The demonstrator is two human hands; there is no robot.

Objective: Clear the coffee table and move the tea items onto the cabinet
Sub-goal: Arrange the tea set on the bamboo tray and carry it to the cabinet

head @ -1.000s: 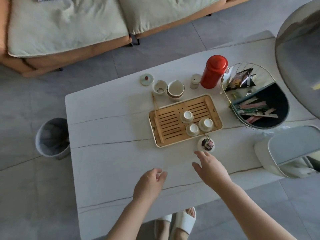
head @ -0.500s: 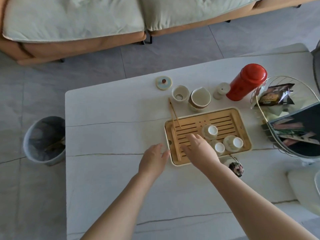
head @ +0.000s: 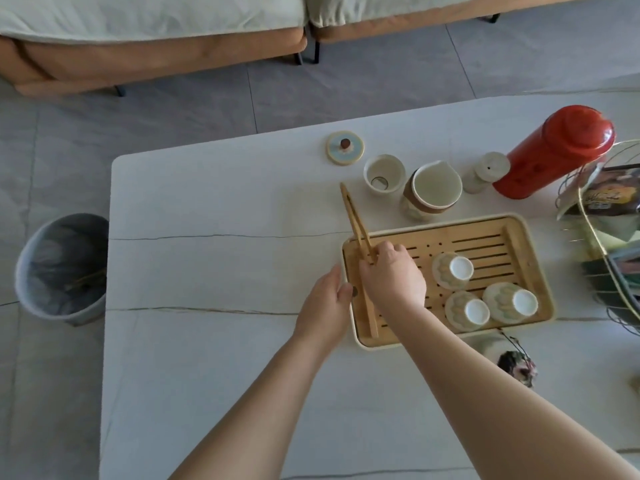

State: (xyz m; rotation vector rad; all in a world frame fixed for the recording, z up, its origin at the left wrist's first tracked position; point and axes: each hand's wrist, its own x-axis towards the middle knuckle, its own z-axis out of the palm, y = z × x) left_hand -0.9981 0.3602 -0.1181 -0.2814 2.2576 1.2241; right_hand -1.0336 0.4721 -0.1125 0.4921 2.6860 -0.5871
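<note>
A bamboo tea tray (head: 485,237) lies on the white coffee table (head: 214,271), with three small upturned cups (head: 452,270) on its right half. Bamboo tongs (head: 351,216) rest over the tray's left end, pointing away from me. My right hand (head: 393,275) has its fingers pinched on the tongs' near part. My left hand (head: 325,306) touches the tray's left edge with its thumb. Behind the tray stand a pale cup (head: 384,174), a pitcher (head: 434,190), a round lid (head: 345,147), a small jar (head: 485,171) and a red canister (head: 554,150).
A wire basket (head: 609,237) with packets stands at the table's right end. A small dark flowery object (head: 517,367) lies near the tray's front right corner. A grey waste bin (head: 62,268) stands on the floor left of the table. A sofa (head: 156,46) runs along the back.
Both hands moved forward onto the tray's left end. My right hand closed its fingers on the tongs; my left hand reached the tray's edge. The view shifted closer.
</note>
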